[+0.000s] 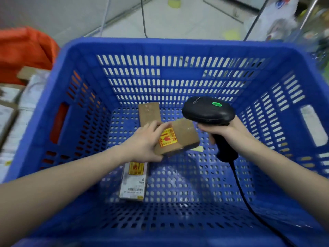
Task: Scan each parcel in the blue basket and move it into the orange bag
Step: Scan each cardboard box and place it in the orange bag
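Brown cardboard is what my left hand (145, 139) has hold of: a small flat cardboard parcel with a yellow and red sticker (177, 138), lifted at a tilt above the floor of the blue perforated plastic basket (124, 50); the sticker's print is too blurred for me to read, and I cannot tell whether a barcode faces the scanner; my thumb lies along the near edge and my fingers curl over the far one, so the grip spans the parcel's left end.

My right hand (223, 131) is wrapped round the handle of the black handheld barcode scanner (208, 112), whose rounded glossy head with a green dot sits just beside the parcel's right end; its black cable (249, 205) runs down and off the lower edge.

A long narrow box with a white shipping label (134, 180) lies on the basket floor, its far end hidden under my left wrist; another plain brown cardboard box (149, 112) lies against the far wall, partly covered by the held parcel.

Both forearms reach in from the bottom corners, bare.

The orange fabric bag (26, 50) stands to the left outside the basket, smeared and cut off by the frame; pale parcels (10, 111) lie below it, indistinct.
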